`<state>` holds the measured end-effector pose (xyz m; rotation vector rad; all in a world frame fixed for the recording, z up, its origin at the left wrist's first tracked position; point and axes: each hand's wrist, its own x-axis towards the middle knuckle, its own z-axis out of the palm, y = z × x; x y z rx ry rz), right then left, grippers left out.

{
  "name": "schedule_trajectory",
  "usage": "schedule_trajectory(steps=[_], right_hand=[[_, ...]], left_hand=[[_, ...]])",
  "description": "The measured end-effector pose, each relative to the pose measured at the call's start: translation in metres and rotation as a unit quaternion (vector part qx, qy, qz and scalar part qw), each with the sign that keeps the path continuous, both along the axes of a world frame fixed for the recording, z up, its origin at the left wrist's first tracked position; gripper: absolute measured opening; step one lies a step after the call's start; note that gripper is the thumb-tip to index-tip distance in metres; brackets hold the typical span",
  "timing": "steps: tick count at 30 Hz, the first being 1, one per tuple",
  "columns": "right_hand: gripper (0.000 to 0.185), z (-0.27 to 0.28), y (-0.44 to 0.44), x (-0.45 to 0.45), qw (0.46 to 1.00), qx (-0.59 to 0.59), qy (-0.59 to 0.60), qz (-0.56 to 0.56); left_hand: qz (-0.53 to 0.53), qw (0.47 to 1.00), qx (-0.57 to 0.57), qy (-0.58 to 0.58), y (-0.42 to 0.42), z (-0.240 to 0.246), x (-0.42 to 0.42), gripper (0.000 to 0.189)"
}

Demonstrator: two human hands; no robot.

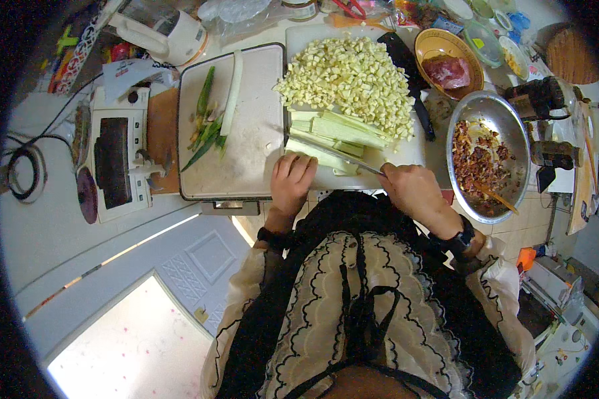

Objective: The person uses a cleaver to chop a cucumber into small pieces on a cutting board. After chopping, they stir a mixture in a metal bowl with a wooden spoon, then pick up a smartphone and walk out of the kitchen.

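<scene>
My right hand grips the handle of a kitchen knife. Its blade points left and lies across long, pale green vegetable slices on a whitish cutting board. At the left end of the nearest slices, my left hand bends its fingers over them and holds them against the board. Behind the slices rises a large heap of small pale green cubes. Whether the blade's edge has entered a slice cannot be made out.
Left, a second board carries a leek stalk and green leaves. To the right are a black-handled cleaver, a bowl of meat and a steel basin with brown chopped filling. A white appliance stands far left.
</scene>
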<state>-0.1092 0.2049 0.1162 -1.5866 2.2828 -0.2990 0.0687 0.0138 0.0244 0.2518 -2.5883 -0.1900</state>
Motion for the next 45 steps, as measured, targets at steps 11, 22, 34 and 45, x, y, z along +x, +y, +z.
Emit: schedule_trajectory(steps=[11,22,34,45], right_hand=[[0.01,0.005,-0.007,0.008,0.997,0.032,0.059,0.047],[0.019,-0.02,-0.024,0.001,0.996,0.049,0.059,0.049],[0.014,-0.008,-0.016,-0.013,0.998,-0.003,0.057,0.04],[0.015,-0.008,-0.012,-0.004,0.994,0.091,0.029,0.057]], left_hand=[[-0.006,1.0,-0.007,-0.012,-0.002,-0.007,0.004,0.021],[-0.003,1.0,0.006,-0.029,-0.004,-0.007,0.0,0.027],[-0.007,1.0,0.016,0.005,-0.001,-0.011,-0.008,0.026],[-0.007,0.999,0.034,-0.011,-0.002,-0.019,0.003,0.026]])
